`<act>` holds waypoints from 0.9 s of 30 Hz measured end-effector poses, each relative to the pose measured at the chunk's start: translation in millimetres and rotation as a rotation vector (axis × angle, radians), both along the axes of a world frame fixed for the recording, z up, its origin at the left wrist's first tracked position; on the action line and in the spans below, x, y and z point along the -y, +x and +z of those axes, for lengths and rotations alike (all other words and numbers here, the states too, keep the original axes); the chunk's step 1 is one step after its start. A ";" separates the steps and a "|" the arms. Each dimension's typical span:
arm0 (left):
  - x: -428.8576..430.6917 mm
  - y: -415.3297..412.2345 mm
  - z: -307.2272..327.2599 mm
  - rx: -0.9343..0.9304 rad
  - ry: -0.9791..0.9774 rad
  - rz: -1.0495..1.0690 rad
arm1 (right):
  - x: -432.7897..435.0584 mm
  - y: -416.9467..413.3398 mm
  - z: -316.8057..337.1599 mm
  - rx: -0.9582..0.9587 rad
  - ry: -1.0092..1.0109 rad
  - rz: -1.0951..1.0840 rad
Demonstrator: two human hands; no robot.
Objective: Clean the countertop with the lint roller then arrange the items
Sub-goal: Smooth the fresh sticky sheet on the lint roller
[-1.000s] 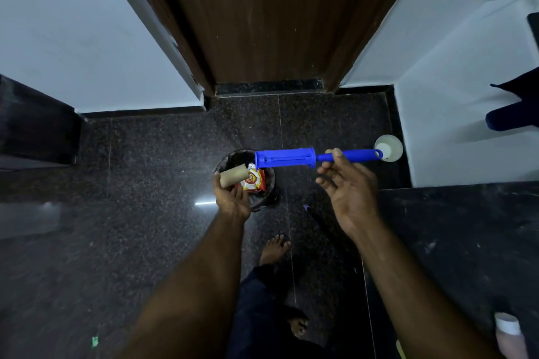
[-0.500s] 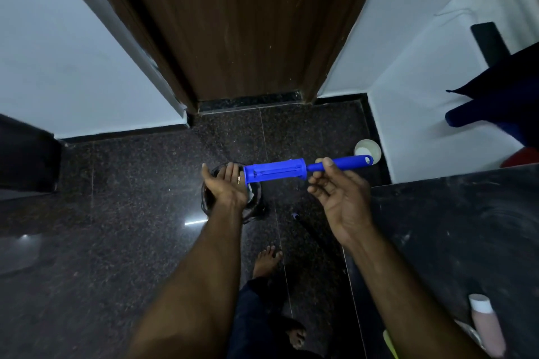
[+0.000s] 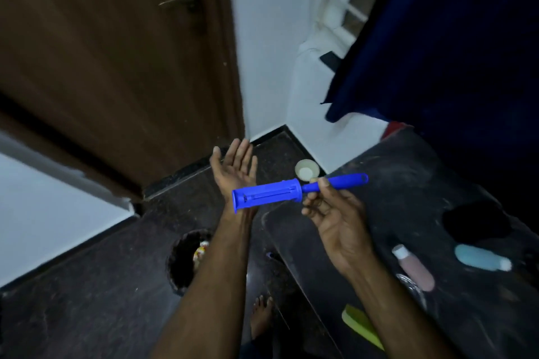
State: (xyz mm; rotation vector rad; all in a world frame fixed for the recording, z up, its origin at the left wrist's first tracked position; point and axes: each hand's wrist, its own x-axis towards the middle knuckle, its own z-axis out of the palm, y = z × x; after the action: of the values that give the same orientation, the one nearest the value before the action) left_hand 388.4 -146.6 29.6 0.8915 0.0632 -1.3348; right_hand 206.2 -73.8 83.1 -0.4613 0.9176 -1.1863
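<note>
My right hand (image 3: 332, 213) pinches the handle of a blue lint roller (image 3: 280, 191) whose bare plastic core points left, with no paper roll on it. My left hand (image 3: 234, 169) is raised behind the roller's core, palm up, fingers spread, holding nothing. The dark granite countertop (image 3: 414, 189) runs along the right. On it lie a pink bottle with a white cap (image 3: 414, 268), a pale blue bottle (image 3: 481, 258) and a green item (image 3: 361, 326) near the edge.
A small black bin (image 3: 182, 264) with rubbish inside stands on the dark floor below my left arm. A pale cup (image 3: 306, 170) sits on the floor in the corner. A brown door (image 3: 116, 67) is ahead, dark blue cloth (image 3: 437, 52) hangs at right. A bare foot (image 3: 261, 315) shows below.
The cardboard tube left my left hand over the bin. My left hand then rose, open. My view swung up and right, bringing the countertop and bottles in.
</note>
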 end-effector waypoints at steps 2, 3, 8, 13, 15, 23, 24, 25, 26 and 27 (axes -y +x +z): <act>6.7 -36.7 17.1 0.069 -0.021 -0.071 | -8.3 -28.8 9.3 0.017 -0.024 -0.072; 8.7 -58.4 25.1 0.105 -0.034 -0.114 | -13.5 -46.0 13.8 0.026 -0.034 -0.111; 7.6 -173.0 48.4 0.273 -0.131 -0.350 | -49.3 -133.8 27.6 0.042 -0.054 -0.303; -17.8 -290.6 53.0 0.384 -0.224 -0.613 | -100.3 -221.4 26.1 0.058 -0.061 -0.514; -33.6 -335.1 52.2 0.420 -0.247 -0.700 | -122.2 -251.9 22.2 0.063 -0.066 -0.590; -99.7 -474.1 28.7 0.556 -0.341 -1.037 | -205.2 -343.1 2.7 0.089 -0.024 -0.844; -109.8 -488.8 24.9 0.571 -0.355 -1.077 | -216.0 -352.6 0.2 0.086 -0.018 -0.878; -120.4 -502.5 21.2 0.588 -0.372 -1.118 | -226.6 -361.8 -2.0 0.081 -0.012 -0.913; -128.7 -512.0 18.2 0.601 -0.390 -1.150 | -234.5 -368.4 -3.8 0.077 -0.004 -0.941; -138.7 -523.4 15.0 0.608 -0.404 -1.188 | -244.2 -375.9 -6.4 0.077 0.005 -0.970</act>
State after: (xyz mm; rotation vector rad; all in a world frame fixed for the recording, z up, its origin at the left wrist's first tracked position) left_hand -135.0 -7.9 44.6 0.9609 -1.3417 -1.9545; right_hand -169.7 170.3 76.7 0.0778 1.1100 -2.0530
